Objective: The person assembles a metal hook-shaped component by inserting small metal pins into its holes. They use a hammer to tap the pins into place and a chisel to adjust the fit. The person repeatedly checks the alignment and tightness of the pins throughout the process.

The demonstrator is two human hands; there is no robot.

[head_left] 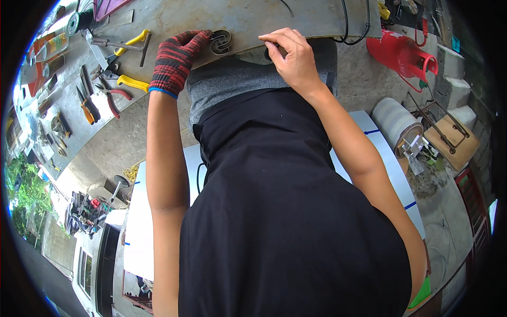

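My left hand (179,57), in a red-and-black striped knit glove with a blue cuff, is closed at the table's front edge. Its fingertips pinch the left side of a metal piece (221,42) bent into an S-like curve, with thin upright walls, lying on the metal tabletop (179,16). Bare, my right hand (292,55) hovers just right of that piece, thumb and fingers drawn together in a pinch. What it holds, if anything, is too small to name. A dark rounded thing shows partly behind its fingers.
Left on the table lie yellow-handled pliers (133,83), red-handled pliers (114,95), orange-handled pliers (86,108), a T-shaped bar (144,50) and a wire spool (79,21). Black cables (346,24) hang over the edge. A red gas cylinder (396,55) and a drum (396,124) stand right.
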